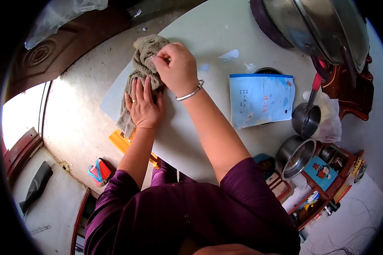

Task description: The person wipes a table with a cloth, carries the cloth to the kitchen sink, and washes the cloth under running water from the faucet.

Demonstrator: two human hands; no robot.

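A grey-brown towel [151,50] lies bunched along the left edge of a pale table [200,34], one end hanging over the side. My left hand [144,104], with a ring on one finger, rests flat on the towel, fingers stretched out. Above the towel's upper part is my right hand [177,68], with a silver bangle on the wrist. Its thumb and fingers are pinched together; whatever is between them, if anything, is too small to make out.
A blue booklet [261,100] lies over a dark round dish at mid-table. Large metal pans [323,29] stand at upper right. Small metal pots [295,157] sit by the right edge. A paper scrap [230,55] lies near the booklet. An orange stool [121,141] is below the table.
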